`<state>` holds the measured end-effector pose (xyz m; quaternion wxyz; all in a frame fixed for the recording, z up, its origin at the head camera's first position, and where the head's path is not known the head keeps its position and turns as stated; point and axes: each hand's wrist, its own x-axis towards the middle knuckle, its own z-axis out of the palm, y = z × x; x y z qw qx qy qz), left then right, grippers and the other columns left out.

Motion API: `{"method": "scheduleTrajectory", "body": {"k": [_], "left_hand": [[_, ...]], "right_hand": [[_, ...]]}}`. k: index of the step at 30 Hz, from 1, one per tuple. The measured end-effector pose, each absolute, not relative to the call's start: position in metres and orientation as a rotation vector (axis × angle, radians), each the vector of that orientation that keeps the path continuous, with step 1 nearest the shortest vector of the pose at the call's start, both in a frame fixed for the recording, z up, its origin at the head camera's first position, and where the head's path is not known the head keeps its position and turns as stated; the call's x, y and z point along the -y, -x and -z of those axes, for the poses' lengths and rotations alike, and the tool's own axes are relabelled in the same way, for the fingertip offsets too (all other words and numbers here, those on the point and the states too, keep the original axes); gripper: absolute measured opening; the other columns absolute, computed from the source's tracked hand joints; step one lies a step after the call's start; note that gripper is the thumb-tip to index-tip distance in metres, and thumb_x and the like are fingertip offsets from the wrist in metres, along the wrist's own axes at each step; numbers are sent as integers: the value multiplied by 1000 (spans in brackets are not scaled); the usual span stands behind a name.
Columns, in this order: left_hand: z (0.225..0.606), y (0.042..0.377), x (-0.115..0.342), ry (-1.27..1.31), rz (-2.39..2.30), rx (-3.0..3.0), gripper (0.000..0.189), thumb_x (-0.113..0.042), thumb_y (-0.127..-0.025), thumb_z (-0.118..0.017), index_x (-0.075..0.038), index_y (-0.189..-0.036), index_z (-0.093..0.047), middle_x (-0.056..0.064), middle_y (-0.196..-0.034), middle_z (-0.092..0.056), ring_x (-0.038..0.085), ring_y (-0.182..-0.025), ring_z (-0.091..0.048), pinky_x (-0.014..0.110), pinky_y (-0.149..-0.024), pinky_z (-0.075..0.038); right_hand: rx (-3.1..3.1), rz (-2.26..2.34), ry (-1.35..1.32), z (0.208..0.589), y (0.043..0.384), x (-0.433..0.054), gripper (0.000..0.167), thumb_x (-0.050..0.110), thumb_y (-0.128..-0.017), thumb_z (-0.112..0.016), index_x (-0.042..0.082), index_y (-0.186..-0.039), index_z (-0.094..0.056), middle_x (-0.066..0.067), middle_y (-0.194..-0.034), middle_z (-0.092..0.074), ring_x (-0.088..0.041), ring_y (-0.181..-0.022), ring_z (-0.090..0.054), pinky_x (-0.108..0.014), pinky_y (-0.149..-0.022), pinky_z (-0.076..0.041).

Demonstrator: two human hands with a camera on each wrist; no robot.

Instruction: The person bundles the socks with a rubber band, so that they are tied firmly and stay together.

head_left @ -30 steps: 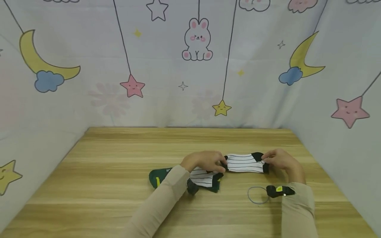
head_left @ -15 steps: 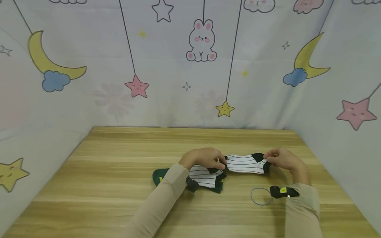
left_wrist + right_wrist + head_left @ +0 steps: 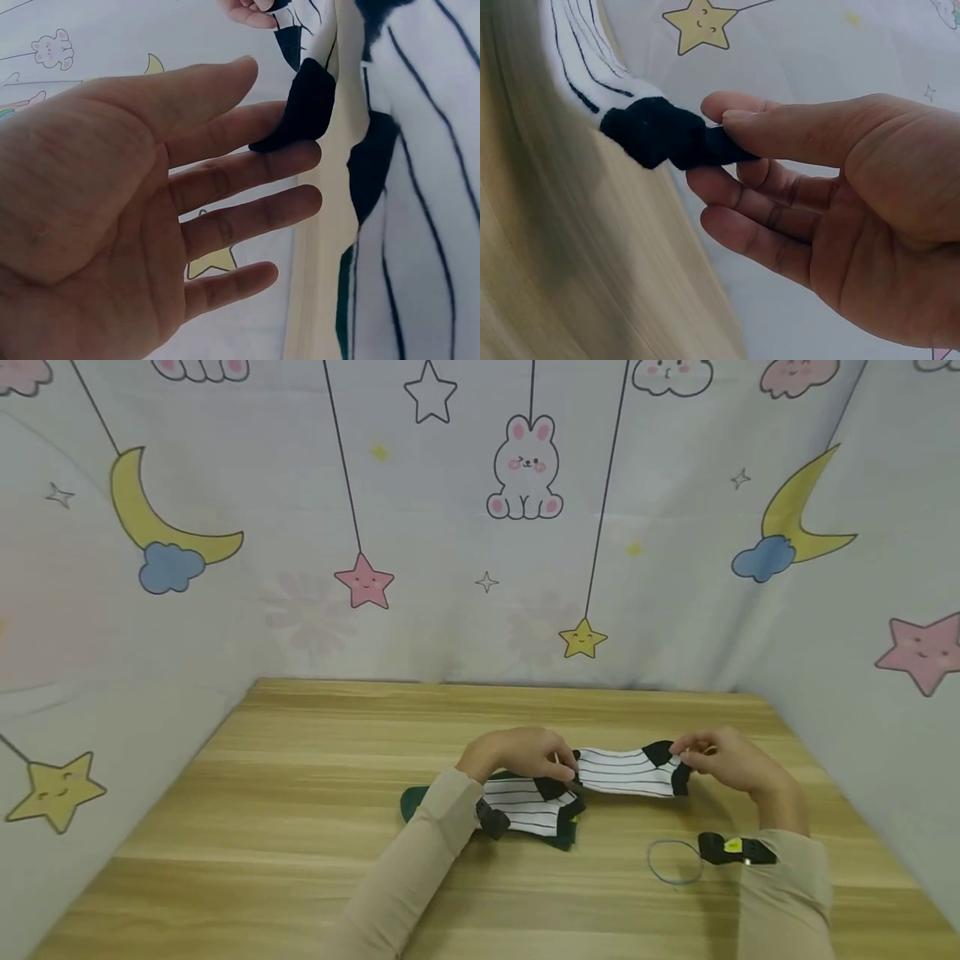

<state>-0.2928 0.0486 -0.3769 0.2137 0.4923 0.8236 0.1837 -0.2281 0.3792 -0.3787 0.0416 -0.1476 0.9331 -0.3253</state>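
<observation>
A white sock [image 3: 622, 772] with thin black stripes and black ends stretches between my two hands in the head view. My right hand [image 3: 738, 767] pinches its black right end [image 3: 656, 131] between thumb and fingers. At the other end, the black tip [image 3: 309, 105] lies against the index and middle fingers of my left hand [image 3: 112, 172], which are nearly straight, with the thumb apart from it. A second striped sock [image 3: 521, 802] lies flat under my left wrist, on top of dark green socks [image 3: 412, 802] that are partly hidden by the sleeve.
The wooden table [image 3: 315, 752] is bounded by a white cloth backdrop [image 3: 435, 635] printed with stars, moons and a bunny. Black cameras [image 3: 723, 849] are strapped to both wrists, and a thin blue loop [image 3: 675, 862] hangs by the right one.
The head view has turned slightly left, shifting everything rightward. My right hand and the sock end it pinches have lifted a little; more of the lower striped sock shows.
</observation>
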Motion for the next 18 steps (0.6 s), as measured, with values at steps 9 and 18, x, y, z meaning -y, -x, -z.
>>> {"method": "scheduleTrajectory", "body": {"k": [9, 18], "left_hand": [[371, 294, -41, -1378, -562, -2269, 29, -25, -104, -56, -11, -125, -71, 0, -126, -66, 7, -105, -61, 21, -88, -48], [366, 294, -32, -1394, -605, -2264, 30, -25, -105, -55, -9, -126, -69, 1, -124, -67, 7, -105, -61, 22, -89, -48]], "right_hand": [[-2936, 964, 473, 369, 222, -378, 16, 7, -100, -61, 4, -109, -73, -15, -113, -69, -20, -97, -62, -32, -80, -51], [-2954, 1005, 468, 361, 222, -369, 16, 10, -98, -64, 0, -108, -73, -15, -109, -71, -14, -91, -63, -27, -75, -51]]}}
